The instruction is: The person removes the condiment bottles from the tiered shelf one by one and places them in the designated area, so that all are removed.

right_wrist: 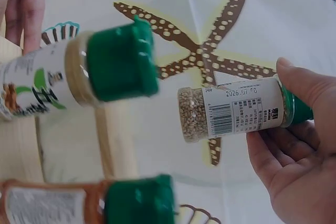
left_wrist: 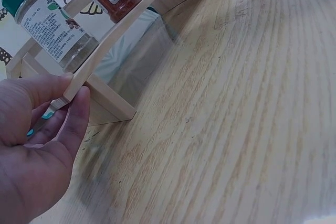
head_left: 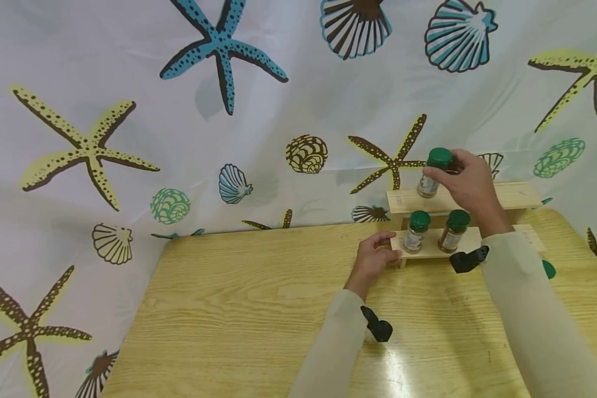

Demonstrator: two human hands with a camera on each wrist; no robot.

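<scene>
Right hand (head_left: 474, 178): fingers pinch green-capped seed jar (right_wrist: 231, 109) near upper tier (head_left: 514, 194) of wooden rack (head_left: 528, 197). Left hand (head_left: 370, 258): fingers pinch lower tier (head_left: 471, 239) by left end.

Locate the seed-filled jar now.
In the head view's right half, the right hand holds the seed-filled jar at the left part of the upper shelf, above the left jar on the lower shelf; shelf contact is unclear.

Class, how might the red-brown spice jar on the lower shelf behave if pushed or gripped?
The jar stands taller than it is wide, so a push near its green cap might tip it. Its rounded sides suggest it could roll once toppled. Its clear, straight wall looks rigid, so it probably won't squash when gripped.
</scene>
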